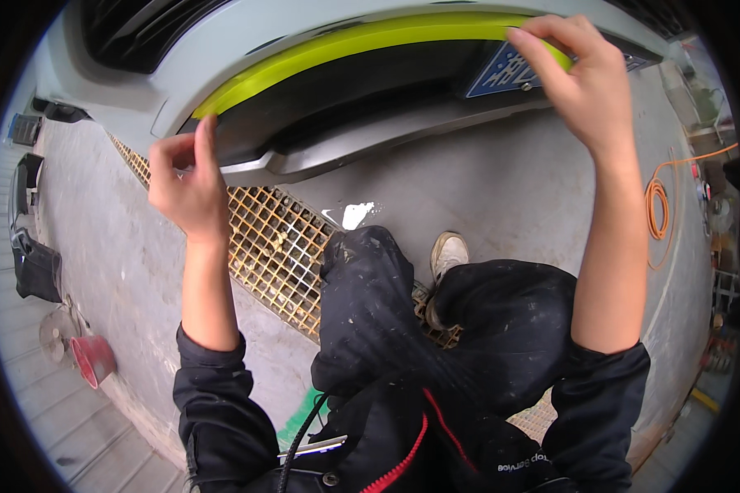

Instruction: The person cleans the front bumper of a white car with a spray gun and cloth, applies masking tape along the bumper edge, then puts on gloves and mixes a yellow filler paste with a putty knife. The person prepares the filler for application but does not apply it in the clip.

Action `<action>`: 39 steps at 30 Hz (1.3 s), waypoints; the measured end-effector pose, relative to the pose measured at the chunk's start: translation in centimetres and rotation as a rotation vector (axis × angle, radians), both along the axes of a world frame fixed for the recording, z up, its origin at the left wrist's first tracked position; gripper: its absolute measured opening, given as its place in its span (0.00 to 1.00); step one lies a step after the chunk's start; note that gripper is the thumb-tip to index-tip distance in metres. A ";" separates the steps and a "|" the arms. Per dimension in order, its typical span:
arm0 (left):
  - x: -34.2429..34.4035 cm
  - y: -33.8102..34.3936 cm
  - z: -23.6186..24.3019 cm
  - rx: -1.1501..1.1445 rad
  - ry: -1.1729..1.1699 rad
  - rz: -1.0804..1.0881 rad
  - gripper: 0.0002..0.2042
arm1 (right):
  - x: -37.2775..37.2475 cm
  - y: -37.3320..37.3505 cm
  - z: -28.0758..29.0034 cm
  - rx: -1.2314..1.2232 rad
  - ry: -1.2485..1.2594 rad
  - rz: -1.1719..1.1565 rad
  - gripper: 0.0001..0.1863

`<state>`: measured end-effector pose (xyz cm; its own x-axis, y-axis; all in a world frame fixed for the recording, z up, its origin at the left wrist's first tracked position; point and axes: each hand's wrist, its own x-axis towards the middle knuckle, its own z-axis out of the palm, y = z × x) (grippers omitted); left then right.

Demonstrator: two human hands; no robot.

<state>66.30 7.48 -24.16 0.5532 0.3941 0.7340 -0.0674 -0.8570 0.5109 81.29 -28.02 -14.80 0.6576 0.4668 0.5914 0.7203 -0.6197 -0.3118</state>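
Yellow-green strip (362, 36) spans the gap between my two hands, running in a long curve across a pale vehicle bumper (193, 67), along the top of its dark recessed panel (370, 72). With my right hand (585, 82) I grasp the strip between thumb and bent fingers near its right end, and a short piece of it shows past my thumb, over the corner of the blue number plate (497, 72). My left hand (187, 185) is at the other end, by the panel's left corner, thumb raised and its tip at the strip; whether my fingers pinch it or the thumb merely presses, I cannot tell. Silver trim (353, 152) borders the bumper's bottom edge. Below, a yellowish grating (275, 255) crosses the grey floor (493, 181), a white patch (358, 215) just beside it. Near the floor's left edge is a red bucket (94, 361); toward its right edge, a coiled orange hose (651, 209).
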 end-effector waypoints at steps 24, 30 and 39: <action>5.6 -12.0 4.4 0.840 0.344 -0.503 0.48 | 0.3 -1.7 -0.1 -0.109 -0.284 -0.016 0.12; 7.3 -14.4 4.4 0.870 0.370 -0.536 0.45 | 0.7 -0.3 -1.8 0.172 0.083 -0.147 0.07; 10.1 -16.7 5.5 0.680 0.204 -0.733 0.41 | 0.6 -2.1 -1.5 1.218 0.106 -0.306 0.06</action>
